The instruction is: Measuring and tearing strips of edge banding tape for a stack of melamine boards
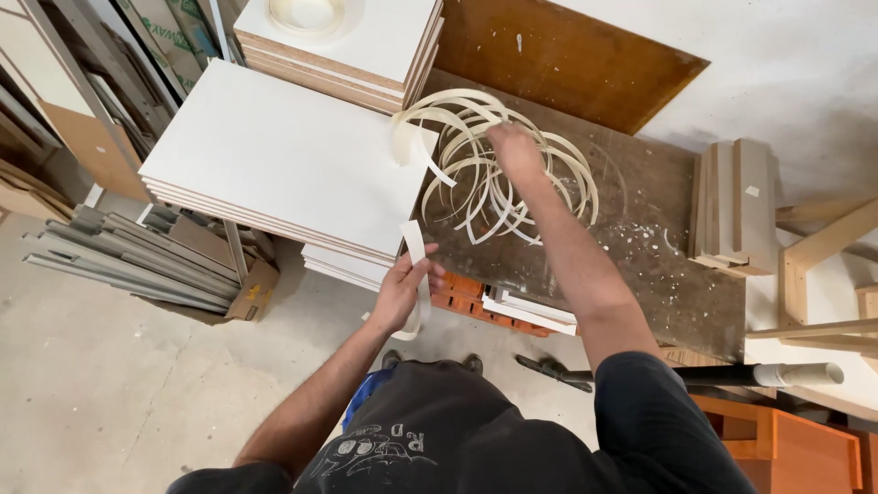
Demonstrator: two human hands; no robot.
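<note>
The left hand was closed around a cream edge-banding strip, thumb and fingers pinched on its flat faces near the front edge of the stack of white boards. The strip ran roughly upright in the view, its upper end rising past the board edge and its lower part curling down and back under the hand in a loose loop. The right hand reached out over the worn brown workbench and into a tangled pile of curled edge-banding strips; its fingers were buried among the curls, so whether they gripped one strip or only touched the heap could not be told. The strips in the pile arched in wide bows, most of them sweeping from left to right across the bench top.

Behind the pile lay a second stack of white boards with a roll of cream banding on top, and beside it a brown hardboard sheet. A block of upright wooden pieces stood at the right end of the bench. Grey metal profiles lay on the floor to the left, and a black tube with a pale end lay low near the right arm.
</note>
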